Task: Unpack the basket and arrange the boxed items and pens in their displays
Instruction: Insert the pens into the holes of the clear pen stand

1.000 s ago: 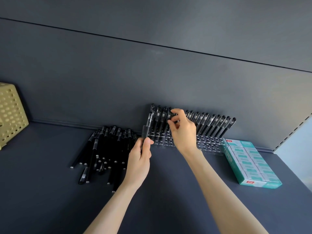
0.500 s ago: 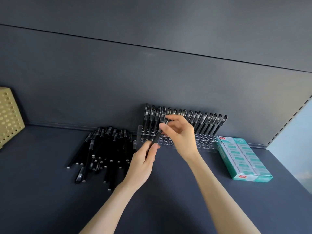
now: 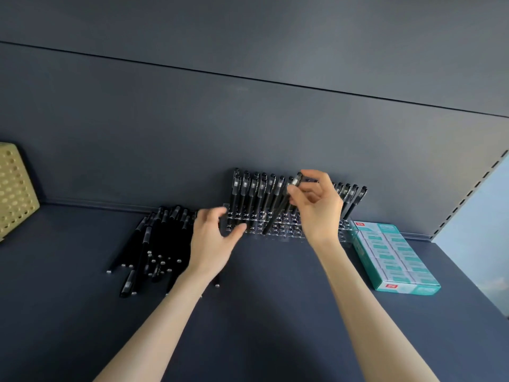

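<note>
**Head view: right hand has a pen at the rack**

Head view, looking down onto a dark shelf (image 3: 275,326), and the action is at the far edge against the back panel. The right hand (image 3: 319,213) pinches a single black pen (image 3: 276,213) up near its cap, thumb and fingertips curled round it. That pen leans, top to the right, and its lower tip sits down at the holes of the clear pen rack (image 3: 278,231). I cannot tell whether the tip is seated in a hole.

The rack runs along the far edge, with a row of standing pens (image 3: 248,194) to the left of the held one and more showing to the right, behind the hand.

Over to the left hand (image 3: 212,244): released, fingers loosely spread, holding nothing. It is a little blurred. It hovers just beside the rack's left end, over the right edge of the loose pens (image 3: 154,244), which lie in a heap on the shelf, to the left of the rack.

On the right, touching the rack's right end, lie the teal boxes (image 3: 394,260), packed together in a block. Far left, cut by the frame edge, stands the yellow perforated basket (image 3: 16,188), well apart from both hands.
</note>
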`<state>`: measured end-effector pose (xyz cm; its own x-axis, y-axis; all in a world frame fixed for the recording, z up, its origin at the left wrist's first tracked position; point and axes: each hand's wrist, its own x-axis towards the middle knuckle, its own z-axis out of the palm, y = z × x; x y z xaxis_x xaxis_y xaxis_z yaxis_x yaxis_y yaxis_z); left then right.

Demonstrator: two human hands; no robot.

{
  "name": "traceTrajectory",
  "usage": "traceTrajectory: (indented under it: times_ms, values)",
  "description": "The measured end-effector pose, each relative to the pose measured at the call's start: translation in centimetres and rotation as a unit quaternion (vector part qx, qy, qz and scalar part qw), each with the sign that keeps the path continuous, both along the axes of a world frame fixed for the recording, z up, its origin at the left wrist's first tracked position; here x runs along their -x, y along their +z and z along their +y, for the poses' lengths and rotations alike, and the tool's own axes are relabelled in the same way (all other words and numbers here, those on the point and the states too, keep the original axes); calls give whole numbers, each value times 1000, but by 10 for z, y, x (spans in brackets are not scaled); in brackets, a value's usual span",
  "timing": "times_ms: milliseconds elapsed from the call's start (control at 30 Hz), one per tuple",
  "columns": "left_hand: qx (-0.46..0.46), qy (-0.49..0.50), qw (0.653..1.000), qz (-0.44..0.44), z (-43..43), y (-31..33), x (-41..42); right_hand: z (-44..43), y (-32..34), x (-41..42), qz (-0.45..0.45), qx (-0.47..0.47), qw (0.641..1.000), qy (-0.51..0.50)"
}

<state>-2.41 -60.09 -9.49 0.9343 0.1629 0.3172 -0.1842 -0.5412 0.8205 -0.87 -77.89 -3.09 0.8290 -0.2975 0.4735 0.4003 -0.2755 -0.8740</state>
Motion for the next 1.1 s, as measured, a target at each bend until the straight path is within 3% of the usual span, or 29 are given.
traceTrajectory:
  times_ms: [100, 233, 433, 800, 1100]
  values:
    - [-26, -2, 998, 57, 4, 4, -20, 5, 3, -11, -48, 14, 998, -31]
    - [-31, -13, 997, 69, 2, 0, -35, 12, 0, -23, -88, 54, 994, -48]
    - [17, -4, 999, 46, 3, -6, -37, 14, -11, -31, -80, 87, 992, -50]
    - [38, -1, 998, 51, 3, -7, -38, 17, -26, -33, -39, 236, 970, -37]
    - [12, 1, 998, 64, 3, -3, -35, 19, -30, -26, -21, 242, 969, -46]
